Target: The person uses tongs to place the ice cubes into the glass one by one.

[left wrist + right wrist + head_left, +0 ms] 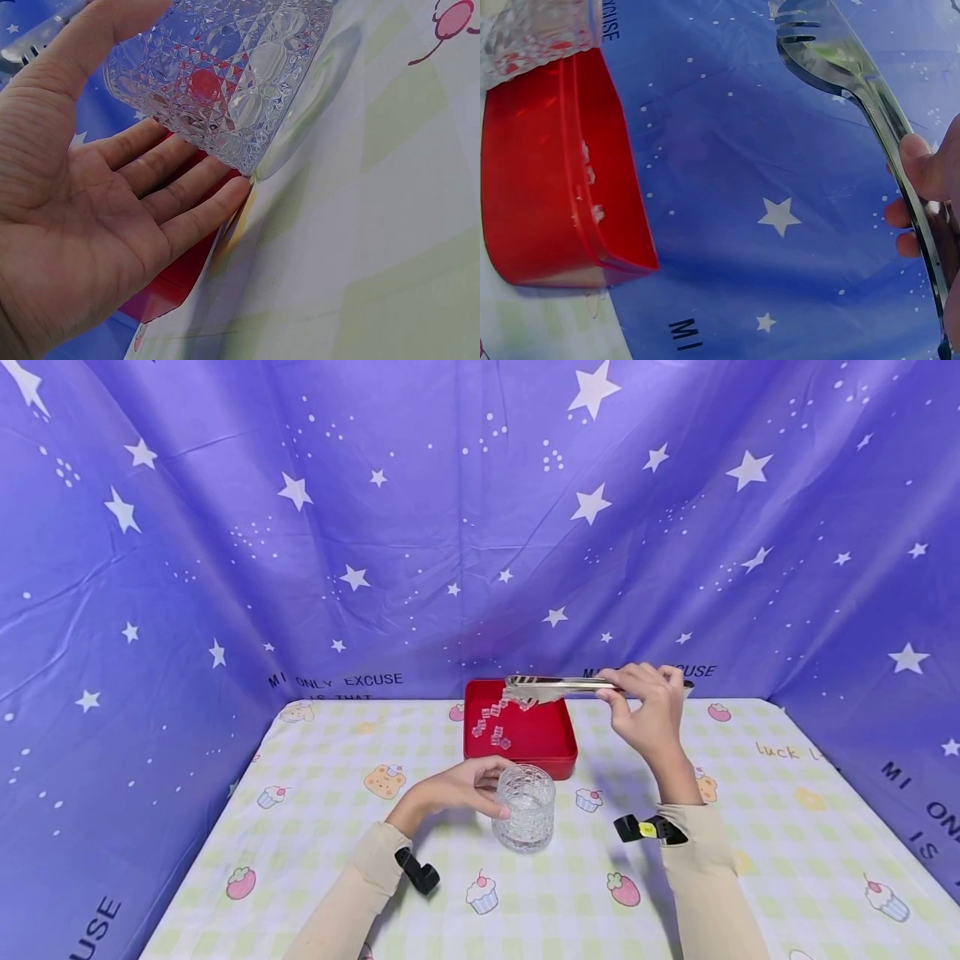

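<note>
My left hand (459, 785) holds a clear cut-glass tumbler (525, 810), thumb on the near side and fingers round the far side. The tumbler stands upright on the table in front of a red tray (558, 768). Several small clear cubes (496, 737) lie in the tray's left part. In my right hand (651, 706) is a pair of metal tongs (570, 684), held level with the tips pointing left above the tray. A clear piece (773, 8) shows at the tong tips in the right wrist view. Part of the tongs' handle is hidden by the palm.
A checked tablecloth (315, 827) with cupcake and strawberry prints covers the table. Blue star-print curtains (420, 543) close in the back and both sides, with the tray close to the back one. Black camera straps (651, 829) sit on both wrists.
</note>
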Motion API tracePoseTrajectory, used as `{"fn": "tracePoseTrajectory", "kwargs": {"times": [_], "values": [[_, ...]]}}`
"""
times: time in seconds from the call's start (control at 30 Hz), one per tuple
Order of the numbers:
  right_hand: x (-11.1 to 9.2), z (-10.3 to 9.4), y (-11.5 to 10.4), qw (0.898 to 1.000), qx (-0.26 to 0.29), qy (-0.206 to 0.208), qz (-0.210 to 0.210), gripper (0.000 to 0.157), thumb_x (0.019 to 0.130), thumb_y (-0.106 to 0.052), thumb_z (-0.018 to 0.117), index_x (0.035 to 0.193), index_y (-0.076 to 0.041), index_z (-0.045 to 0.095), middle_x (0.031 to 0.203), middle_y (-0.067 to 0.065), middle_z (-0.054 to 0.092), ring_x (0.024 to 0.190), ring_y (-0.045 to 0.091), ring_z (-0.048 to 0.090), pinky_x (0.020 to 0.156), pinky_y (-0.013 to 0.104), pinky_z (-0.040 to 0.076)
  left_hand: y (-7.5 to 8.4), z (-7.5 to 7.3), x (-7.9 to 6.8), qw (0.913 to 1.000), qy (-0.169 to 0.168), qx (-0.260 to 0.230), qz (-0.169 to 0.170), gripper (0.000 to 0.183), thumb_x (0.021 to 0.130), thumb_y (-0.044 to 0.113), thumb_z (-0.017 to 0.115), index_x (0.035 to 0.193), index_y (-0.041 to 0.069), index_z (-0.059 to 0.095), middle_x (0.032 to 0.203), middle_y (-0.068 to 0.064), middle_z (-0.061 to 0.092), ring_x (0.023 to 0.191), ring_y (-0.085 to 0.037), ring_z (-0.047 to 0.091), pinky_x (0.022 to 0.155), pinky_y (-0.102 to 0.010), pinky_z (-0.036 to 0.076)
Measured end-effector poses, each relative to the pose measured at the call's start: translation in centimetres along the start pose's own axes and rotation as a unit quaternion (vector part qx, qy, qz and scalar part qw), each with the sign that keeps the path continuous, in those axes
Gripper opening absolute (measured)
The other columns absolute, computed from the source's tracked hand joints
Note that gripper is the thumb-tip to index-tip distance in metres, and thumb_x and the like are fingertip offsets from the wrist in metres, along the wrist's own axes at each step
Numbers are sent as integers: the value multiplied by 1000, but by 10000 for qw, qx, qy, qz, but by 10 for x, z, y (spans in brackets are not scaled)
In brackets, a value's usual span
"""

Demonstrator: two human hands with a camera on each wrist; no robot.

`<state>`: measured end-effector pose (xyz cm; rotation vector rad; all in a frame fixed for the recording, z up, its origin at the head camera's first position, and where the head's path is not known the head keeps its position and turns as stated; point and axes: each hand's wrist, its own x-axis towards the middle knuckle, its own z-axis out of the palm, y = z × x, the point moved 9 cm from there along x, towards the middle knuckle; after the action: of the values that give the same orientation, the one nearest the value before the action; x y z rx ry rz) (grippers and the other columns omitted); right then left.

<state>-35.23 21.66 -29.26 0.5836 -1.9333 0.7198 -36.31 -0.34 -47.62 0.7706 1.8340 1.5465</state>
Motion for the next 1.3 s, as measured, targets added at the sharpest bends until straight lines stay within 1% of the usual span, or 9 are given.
{"fn": "tracePoseTrajectory", "kwargs": {"times": [0.2,0.3,0.5,0.77,0.97,1.1,1.3], "values": [[4,-6,-3,9993,283,-241,-16,18,76,-1,83,93,-2,80,76,13,73,71,27,56,83,46,30,0,0,0,10000,-6,-16,22,63,85,1,79,141,4,52,137,-15,62,130,-23,59,108,-34,52],[5,-7,-3,9981,388,-477,-45,19,74,1,84,92,-2,80,75,13,72,73,25,56,85,43,30,1,0,0,10000,2,-14,31,63,85,1,78,141,3,52,138,-17,61,131,-25,58,109,-35,52],[5,-6,-2,9938,499,-992,20,22,71,4,84,91,-4,80,75,10,71,78,22,56,87,35,29,1,0,-1,10000,7,-12,-9,63,85,1,78,141,4,52,138,-15,61,131,-24,59,109,-35,52],[4,-7,-6,9896,254,-1415,22,22,71,2,85,91,-5,81,80,9,73,78,23,58,86,37,31,3,1,-1,10000,6,56,-1,64,85,1,78,143,4,51,140,-19,59,133,-27,57,110,-35,51],[2,-6,-4,9852,78,-1710,124,22,73,2,85,93,-6,81,85,11,76,83,28,62,88,42,33,3,1,-1,10000,0,56,-5,63,85,1,77,142,4,51,141,-19,58,134,-27,56,112,-36,50],[2,-4,-2,9815,32,-1905,205,21,74,2,85,93,-7,81,88,13,77,84,29,63,88,41,32,3,1,-1,10000,-5,57,16,63,86,1,77,143,3,50,140,-20,58,134,-28,56,112,-35,50],[-1,1,-2,9752,-30,-2202,231,22,74,2,85,94,-5,81,90,15,77,88,36,67,88,42,34,3,1,0,9999,-55,27,87,64,86,1,77,143,2,50,140,-21,59,134,-28,56,112,-35,49]]}}
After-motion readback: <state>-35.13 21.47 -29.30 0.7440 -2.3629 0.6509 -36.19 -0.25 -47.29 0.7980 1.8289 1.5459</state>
